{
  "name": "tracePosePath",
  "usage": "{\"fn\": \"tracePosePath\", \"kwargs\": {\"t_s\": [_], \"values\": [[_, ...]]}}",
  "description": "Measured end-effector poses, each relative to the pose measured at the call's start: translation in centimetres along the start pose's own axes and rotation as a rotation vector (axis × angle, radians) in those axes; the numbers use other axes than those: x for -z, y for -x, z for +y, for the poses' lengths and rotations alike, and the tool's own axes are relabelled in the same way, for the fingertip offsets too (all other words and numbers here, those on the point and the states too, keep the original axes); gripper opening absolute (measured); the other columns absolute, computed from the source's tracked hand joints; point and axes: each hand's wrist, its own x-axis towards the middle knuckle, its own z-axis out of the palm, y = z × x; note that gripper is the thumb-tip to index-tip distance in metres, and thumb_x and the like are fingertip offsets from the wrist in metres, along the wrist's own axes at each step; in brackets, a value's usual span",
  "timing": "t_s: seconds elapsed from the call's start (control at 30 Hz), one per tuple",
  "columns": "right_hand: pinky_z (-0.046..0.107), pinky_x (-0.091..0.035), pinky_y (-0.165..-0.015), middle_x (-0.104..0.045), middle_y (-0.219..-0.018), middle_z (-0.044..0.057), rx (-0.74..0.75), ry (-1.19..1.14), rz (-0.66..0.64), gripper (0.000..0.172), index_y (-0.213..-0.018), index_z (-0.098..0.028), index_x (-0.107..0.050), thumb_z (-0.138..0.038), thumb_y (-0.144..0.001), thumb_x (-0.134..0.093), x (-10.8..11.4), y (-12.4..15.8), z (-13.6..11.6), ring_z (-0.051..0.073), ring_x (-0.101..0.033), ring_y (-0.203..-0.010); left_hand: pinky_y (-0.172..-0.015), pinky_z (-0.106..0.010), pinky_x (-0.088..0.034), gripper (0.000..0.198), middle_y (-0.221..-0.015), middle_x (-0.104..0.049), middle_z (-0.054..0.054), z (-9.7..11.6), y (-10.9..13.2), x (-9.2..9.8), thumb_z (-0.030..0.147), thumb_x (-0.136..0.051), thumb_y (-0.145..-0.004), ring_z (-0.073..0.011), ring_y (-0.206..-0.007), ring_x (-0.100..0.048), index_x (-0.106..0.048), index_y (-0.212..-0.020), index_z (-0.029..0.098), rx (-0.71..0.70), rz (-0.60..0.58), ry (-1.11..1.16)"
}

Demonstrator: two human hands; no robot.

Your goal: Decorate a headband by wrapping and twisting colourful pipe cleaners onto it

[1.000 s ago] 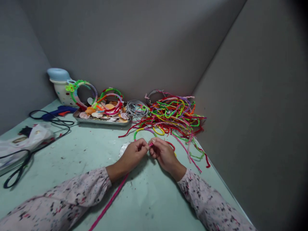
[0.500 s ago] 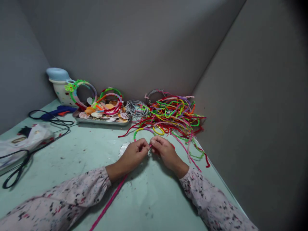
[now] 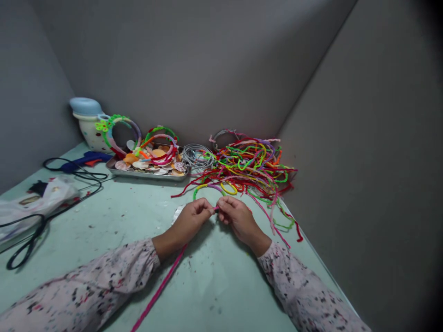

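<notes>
Both bare hands meet above the pale green tabletop, near its middle. The left hand and right hand are curled, their fingertips pressed together, pinching a short pink pipe-cleaner end between them. A long magenta pipe cleaner runs from just beside the left wrist toward the near edge. At the far side, fuzzy wrapped hoops look finished above a steel tray of seashells, while bare silver wire hoops and a tangled heap of multicoloured pipe cleaners look unused.
</notes>
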Motion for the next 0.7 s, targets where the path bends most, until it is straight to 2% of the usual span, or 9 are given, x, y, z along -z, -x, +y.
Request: {"fn": "tracePosePath", "kwargs": {"t_s": [0.1, 0.23, 0.47, 0.57, 0.7], "values": [[0.019, -0.033, -0.046, -0.054, -0.054, -0.005, 0.024, 0.13, 0.026, 0.025, -0.079, -0.018, -0.059, -0.042, -0.081, -0.064, 0.19, -0.02, -0.3, 0.008, -0.043, -0.047, -0.048, -0.021, -0.026, 0.017, -0.055, -0.042, 0.008, -0.04, 0.01, 0.01, 0.032, -0.053, -0.085, -0.0075, -0.046, -0.033, -0.054, -0.076, 0.018, 0.015, -0.006, -0.011], [0.019, -0.031, -0.044, -0.052, -0.053, -0.006, 0.013, 0.196, 0.037, 0.024, -0.08, -0.018, -0.059, -0.042, -0.081, -0.062, -0.15, 0.09, -0.47, 0.008, -0.042, -0.045, -0.048, -0.021, -0.028, 0.014, -0.056, -0.043, 0.008, 0.19, -0.03, -0.05, 0.03, -0.054, -0.084, -0.0078, -0.047, -0.036, -0.06, -0.087, 0.018, 0.007, -0.017, -0.029], [0.019, -0.035, -0.045, -0.055, -0.055, -0.005, 0.025, 0.238, 0.018, 0.021, -0.087, -0.019, -0.057, -0.04, -0.086, -0.055, -0.26, 0.23, 0.08, 0.009, -0.046, -0.045, -0.047, -0.021, -0.03, 0.02, -0.06, -0.052, 0.005, -0.26, -0.35, 0.21, 0.036, -0.056, -0.082, -0.0079, -0.047, -0.039, -0.058, -0.076, 0.017, 0.041, 0.035, -0.057], [0.022, -0.041, -0.049, -0.06, -0.07, -0.002, 0.186, 0.366, 0.08, 0.016, -0.096, -0.02, -0.057, -0.033, -0.087, -0.054, -0.04, 0.4, 0.26, 0.011, -0.052, -0.053, -0.047, -0.021, -0.029, 0.021, -0.059, -0.054, 0.004, -0.47, -0.48, 0.32, 0.037, -0.056, -0.083, -0.0082, -0.046, -0.04, -0.057, -0.077, 0.017, 0.052, 0.056, -0.049], [0.03, -0.048, -0.076, -0.063, -0.093, 0.005, 0.596, 0.804, 0.109, 0.014, -0.098, -0.021, -0.063, -0.021, -0.089, -0.051, 0.28, 0.72, 0.39, 0.018, -0.06, -0.086, -0.046, -0.021, -0.028, 0.02, -0.059, -0.055, 0.004, -0.48, -0.53, 0.38, 0.037, -0.055, -0.083, -0.0084, -0.045, -0.04, -0.058, -0.079, 0.017, 0.052, 0.061, -0.048]]}}
